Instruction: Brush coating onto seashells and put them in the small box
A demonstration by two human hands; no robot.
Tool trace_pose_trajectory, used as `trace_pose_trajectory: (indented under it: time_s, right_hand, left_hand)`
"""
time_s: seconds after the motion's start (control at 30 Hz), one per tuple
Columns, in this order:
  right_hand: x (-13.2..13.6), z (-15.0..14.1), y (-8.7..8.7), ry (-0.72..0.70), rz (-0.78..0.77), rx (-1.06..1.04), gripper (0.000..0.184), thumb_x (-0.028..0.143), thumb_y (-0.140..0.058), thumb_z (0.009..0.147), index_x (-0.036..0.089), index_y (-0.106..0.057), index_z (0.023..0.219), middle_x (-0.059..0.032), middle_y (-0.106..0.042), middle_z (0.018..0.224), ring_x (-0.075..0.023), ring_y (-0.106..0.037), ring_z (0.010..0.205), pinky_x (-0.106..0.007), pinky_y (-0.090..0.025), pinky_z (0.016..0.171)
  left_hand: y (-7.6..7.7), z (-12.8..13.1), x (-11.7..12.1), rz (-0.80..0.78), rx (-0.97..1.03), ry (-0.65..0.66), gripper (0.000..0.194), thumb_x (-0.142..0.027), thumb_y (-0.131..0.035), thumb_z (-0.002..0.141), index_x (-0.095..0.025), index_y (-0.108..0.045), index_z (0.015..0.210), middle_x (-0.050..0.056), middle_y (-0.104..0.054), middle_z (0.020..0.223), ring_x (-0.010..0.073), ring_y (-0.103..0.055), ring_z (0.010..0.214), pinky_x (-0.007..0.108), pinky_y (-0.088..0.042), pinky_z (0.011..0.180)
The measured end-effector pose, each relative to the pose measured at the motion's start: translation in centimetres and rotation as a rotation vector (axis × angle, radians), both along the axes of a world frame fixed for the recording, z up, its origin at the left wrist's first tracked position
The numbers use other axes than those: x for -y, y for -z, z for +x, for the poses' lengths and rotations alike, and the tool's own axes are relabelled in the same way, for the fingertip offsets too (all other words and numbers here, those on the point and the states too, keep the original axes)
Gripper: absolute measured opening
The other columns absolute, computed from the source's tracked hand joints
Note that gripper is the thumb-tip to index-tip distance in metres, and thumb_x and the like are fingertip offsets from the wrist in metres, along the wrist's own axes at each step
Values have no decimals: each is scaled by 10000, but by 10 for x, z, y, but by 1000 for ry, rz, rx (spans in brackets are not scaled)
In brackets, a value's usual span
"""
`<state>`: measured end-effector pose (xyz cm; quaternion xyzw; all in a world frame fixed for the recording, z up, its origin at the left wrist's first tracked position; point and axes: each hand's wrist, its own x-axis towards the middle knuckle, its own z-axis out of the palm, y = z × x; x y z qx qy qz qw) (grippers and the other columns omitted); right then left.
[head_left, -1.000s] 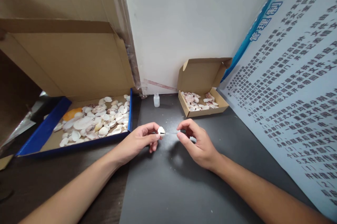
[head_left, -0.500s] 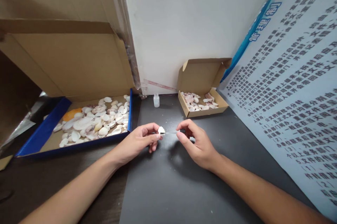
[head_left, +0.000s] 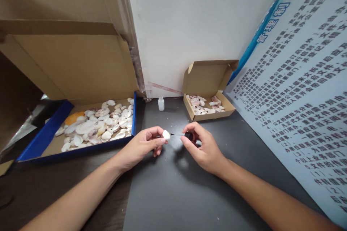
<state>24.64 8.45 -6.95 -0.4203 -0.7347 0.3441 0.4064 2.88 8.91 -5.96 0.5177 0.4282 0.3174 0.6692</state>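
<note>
Between the thumb and fingers of my left hand is a small white ribbed seashell. My right hand pinches the black cap of a small applicator brush, whose thin pale stem points left and ends in a dark tip. That tip lies just right of the shell, a small gap seeming to part them. Both hands are held over the dark table, close together. Behind them stands a small clear bottle with whitish contents and no cap on it.
At left, an open blue-edged cardboard box holds many seashells. A smaller open brown box with shells stands at the back right. A white wall panel rises behind, and a printed poster leans along the right.
The brush tip has drawn back to the right from the shell. My left fingers have turned the shell slightly, and more of the black cap shows in my right hand.
</note>
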Motion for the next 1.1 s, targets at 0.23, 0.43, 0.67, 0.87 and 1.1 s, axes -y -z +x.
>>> trace_pose_trajectory:
  time_s: [0.23, 0.43, 0.67, 0.87, 1.1]
  right_hand:
    - [-1, 3, -1, -61, 20, -23, 65, 257, -530, 921, 209, -537, 964, 17, -499, 750, -117, -461, 624, -241, -397, 590]
    - [-1, 1, 0, -47, 28, -26, 49, 247, -514, 930, 208, -538, 948, 30, -483, 709, -109, -450, 601, -230, -379, 564]
    - [-1, 1, 1, -9, 26, -10, 61, 246, -566, 900, 208, -541, 940, 30, -471, 730, -106, -434, 598, -230, -374, 554]
    - [0, 3, 1, -57, 46, -33, 48, 246, -533, 925, 213, -535, 960, 23, -507, 760, -109, -460, 628, -232, -394, 590]
    - [1, 2, 0, -27, 43, -18, 37, 238, -529, 919, 210, -539, 940, 33, -477, 709, -106, -446, 594, -230, -377, 559]
  left_hand:
    - [-1, 1, 0, 19, -11, -10, 258, -376, -699, 801, -151, -582, 850, -29, -535, 703, 80, -455, 573, 217, -384, 556]
    - [1, 1, 0, 5, -10, -10, 252, -364, -695, 808, -149, -574, 862, -27, -538, 714, 74, -452, 570, 211, -382, 549]
    - [1, 0, 0, 24, 7, -15, 239, -355, -685, 820, -152, -562, 851, -45, -505, 679, 66, -438, 562, 199, -350, 545]
    - [1, 1, 1, 31, -29, -9, 251, -363, -682, 806, -151, -551, 839, -49, -491, 648, 73, -438, 563, 206, -350, 561]
    - [3, -1, 0, 18, -4, -15, 251, -362, -692, 807, -153, -557, 844, -56, -495, 636, 66, -434, 551, 199, -337, 553]
